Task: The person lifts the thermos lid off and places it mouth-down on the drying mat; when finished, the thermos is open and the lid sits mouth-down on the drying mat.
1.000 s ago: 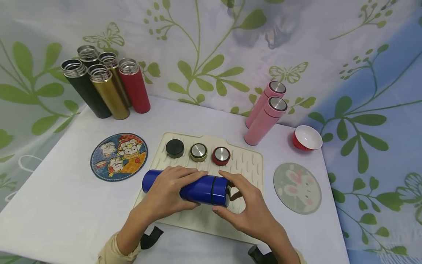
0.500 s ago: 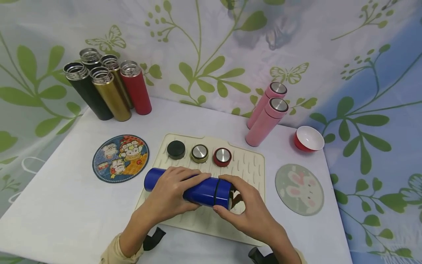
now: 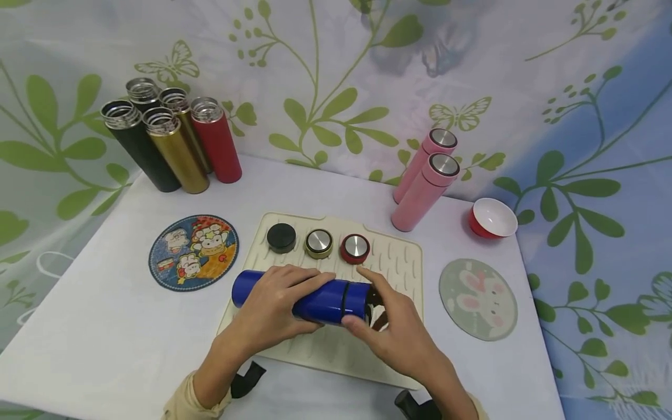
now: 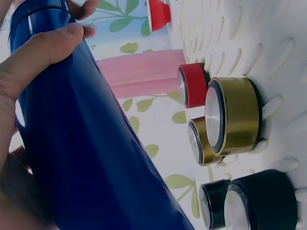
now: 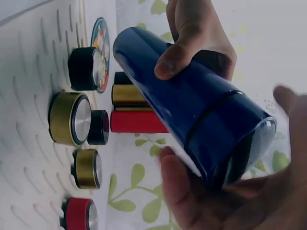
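A blue thermos bottle (image 3: 320,300) lies nearly level above the cream drying mat (image 3: 399,262), its lid (image 3: 357,298) towards the right. My left hand (image 3: 270,300) grips the bottle's body from above, thumb on the near side. At the lid end is my right hand (image 3: 401,326); its fingers and thumb stand spread around the lid. In the right wrist view, gaps show between fingertips (image 5: 283,93) and the lid (image 5: 240,139). Black (image 3: 281,237), gold (image 3: 318,242) and red (image 3: 354,248) lids sit in a row on the mat. Wrist views show another gold (image 4: 235,115) and black lid (image 4: 264,201), hidden from the head view.
Several lidless bottles (image 3: 175,143) in black, gold and red stand at the back left. Two pink bottles (image 3: 425,186) with lids stand at the back right, near a red bowl (image 3: 492,219). Round mats lie left (image 3: 193,252) and right (image 3: 478,299).
My right index finger has lifted off the lid and the right thumb has shifted up along its near side. My left hand still grips the bottle, which has hardly moved.
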